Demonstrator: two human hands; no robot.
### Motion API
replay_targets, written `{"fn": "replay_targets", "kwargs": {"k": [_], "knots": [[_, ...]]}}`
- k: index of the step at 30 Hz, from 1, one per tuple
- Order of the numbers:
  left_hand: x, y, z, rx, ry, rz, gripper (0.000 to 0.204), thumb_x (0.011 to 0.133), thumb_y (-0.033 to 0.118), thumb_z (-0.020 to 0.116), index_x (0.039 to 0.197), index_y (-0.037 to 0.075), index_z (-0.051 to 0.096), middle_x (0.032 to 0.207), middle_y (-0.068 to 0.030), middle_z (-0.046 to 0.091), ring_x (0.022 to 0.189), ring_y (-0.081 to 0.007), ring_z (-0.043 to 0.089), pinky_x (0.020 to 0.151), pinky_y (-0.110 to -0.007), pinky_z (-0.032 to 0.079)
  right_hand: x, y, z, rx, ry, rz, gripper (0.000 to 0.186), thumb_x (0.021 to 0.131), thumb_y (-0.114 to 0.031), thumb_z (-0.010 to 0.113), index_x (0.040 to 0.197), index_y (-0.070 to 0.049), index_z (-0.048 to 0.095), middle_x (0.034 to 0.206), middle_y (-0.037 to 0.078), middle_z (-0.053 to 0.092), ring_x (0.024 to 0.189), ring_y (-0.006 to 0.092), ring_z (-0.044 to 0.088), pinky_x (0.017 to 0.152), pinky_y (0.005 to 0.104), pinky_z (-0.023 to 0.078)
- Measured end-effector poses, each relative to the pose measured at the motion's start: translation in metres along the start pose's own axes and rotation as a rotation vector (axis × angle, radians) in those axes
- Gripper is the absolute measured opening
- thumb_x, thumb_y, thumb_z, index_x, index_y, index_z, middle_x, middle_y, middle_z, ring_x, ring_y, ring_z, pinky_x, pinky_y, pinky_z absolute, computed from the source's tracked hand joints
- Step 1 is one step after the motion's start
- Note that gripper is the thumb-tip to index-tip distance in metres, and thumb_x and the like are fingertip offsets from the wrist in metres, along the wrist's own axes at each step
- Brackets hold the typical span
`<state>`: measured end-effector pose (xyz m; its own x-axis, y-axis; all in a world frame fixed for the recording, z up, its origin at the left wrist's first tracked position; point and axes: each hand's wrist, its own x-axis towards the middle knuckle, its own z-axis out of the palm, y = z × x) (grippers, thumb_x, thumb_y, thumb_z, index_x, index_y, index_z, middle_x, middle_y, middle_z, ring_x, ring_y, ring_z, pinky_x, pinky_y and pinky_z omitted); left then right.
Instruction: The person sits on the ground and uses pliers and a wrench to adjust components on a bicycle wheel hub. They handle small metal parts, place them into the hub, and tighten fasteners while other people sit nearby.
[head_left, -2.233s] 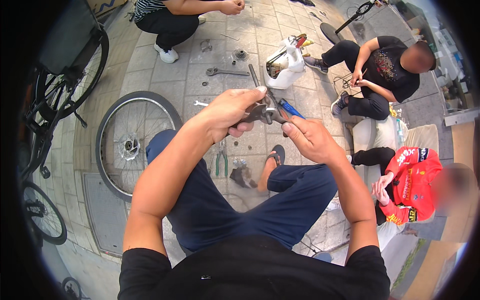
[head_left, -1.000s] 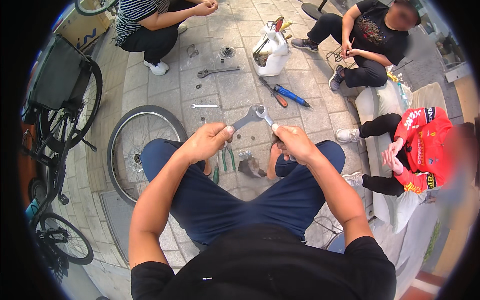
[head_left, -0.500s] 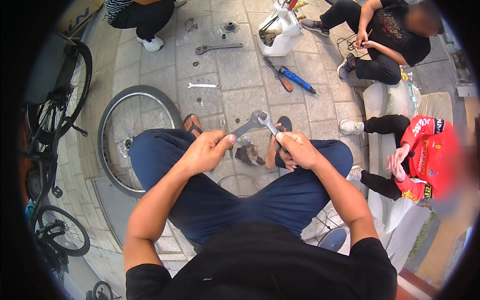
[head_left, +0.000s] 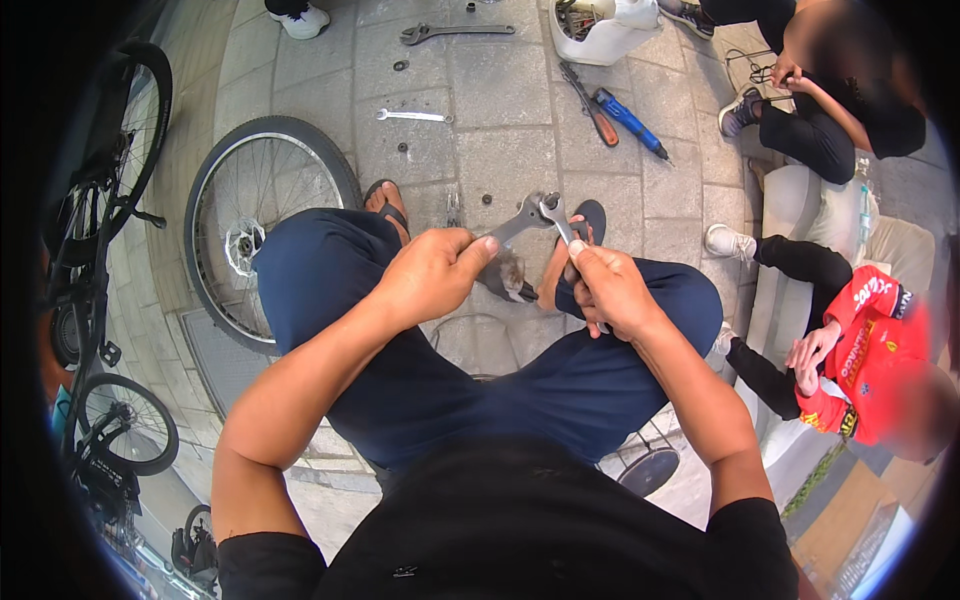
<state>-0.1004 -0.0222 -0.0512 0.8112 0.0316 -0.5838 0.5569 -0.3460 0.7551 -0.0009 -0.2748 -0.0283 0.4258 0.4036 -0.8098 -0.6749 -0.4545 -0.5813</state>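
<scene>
Your left hand [head_left: 435, 278] has shifted back from the meeting heads [head_left: 549, 204], exposing them; fingers grip the flat wrench [head_left: 516, 224], your right hand's [head_left: 614, 293] the silver wrench [head_left: 563, 224].

Left hand [head_left: 430, 275] grips grey wrench [head_left: 510, 224]; right hand [head_left: 612, 290] grips silver wrench [head_left: 563, 226], wrench heads overlapping from up here. Bicycle wheel [head_left: 243, 247] flat at left. Ahead on paving [head_left: 500, 150]: adjustable wrench [head_left: 462, 31], small spanner [head_left: 412, 116], red-handled tool [head_left: 604, 128] beside blue tool [head_left: 630, 124]. Person in red top [head_left: 870, 360] seated at right.
</scene>
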Motion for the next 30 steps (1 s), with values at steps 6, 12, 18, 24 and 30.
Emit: {"fn": "replay_targets", "kwargs": {"k": [6,12,18,24,30], "knots": [[0.020,-0.008,0.010,0.002,0.035,0.000,0.059,0.110,0.047,0.062,0.077,-0.003,0.061,0.058,-0.0002,0.045,0.058,-0.0096,0.042,0.052,-0.037,0.038,0.010,0.007,-0.004,0.053,0.003,-0.027,0.044,0.114,-0.038,0.048,0.093,-0.001,0.056,0.058,-0.001,0.042,0.042,0.0091,0.041,0.033,0.0310,0.040],[0.014,0.030,-0.008,0.031,0.101,0.190,0.050,0.111,0.043,0.060,0.087,0.000,0.066,0.063,0.0003,0.050,0.064,-0.0084,0.048,0.057,-0.031,0.041,0.008,-0.023,-0.004,-0.056,0.012,-0.105,0.042,0.111,-0.038,0.053,0.095,0.000,0.060,0.062,-0.001,0.044,0.044,0.0086,0.039,0.039,0.0334,0.042],[-0.025,-0.001,0.008,-0.116,0.061,0.336,0.040,0.112,0.038,0.063,0.100,0.000,0.070,0.072,0.0045,0.051,0.066,-0.0055,0.045,0.057,-0.028,0.040,-0.022,0.008,-0.014,-0.234,-0.033,-0.419,0.035,0.109,-0.035,0.062,0.095,-0.003,0.059,0.064,-0.002,0.051,0.045,0.0076,0.046,0.042,0.0284,0.045],[-0.046,0.018,0.019,-0.285,-0.126,0.337,0.030,0.111,0.027,0.064,0.129,0.002,0.064,0.079,0.0008,0.060,0.061,-0.0068,0.054,0.055,-0.025,0.045,-0.045,0.024,-0.011,-0.544,0.063,-0.620,0.044,0.103,-0.045,0.072,0.093,-0.002,0.068,0.072,0.002,0.059,0.066,0.0119,0.058,0.060,0.0341,0.050],[-0.030,0.017,0.018,-0.275,-0.154,0.379,0.019,0.112,0.023,0.061,0.116,0.005,0.067,0.079,0.0039,0.056,0.071,-0.0059,0.052,0.063,-0.027,0.045,-0.047,0.017,-0.013,-0.777,0.098,-0.746,0.039,0.099,-0.044,0.074,0.093,-0.005,0.072,0.074,0.010,0.068,0.070,0.0229,0.066,0.067,0.0397,0.052]]}}
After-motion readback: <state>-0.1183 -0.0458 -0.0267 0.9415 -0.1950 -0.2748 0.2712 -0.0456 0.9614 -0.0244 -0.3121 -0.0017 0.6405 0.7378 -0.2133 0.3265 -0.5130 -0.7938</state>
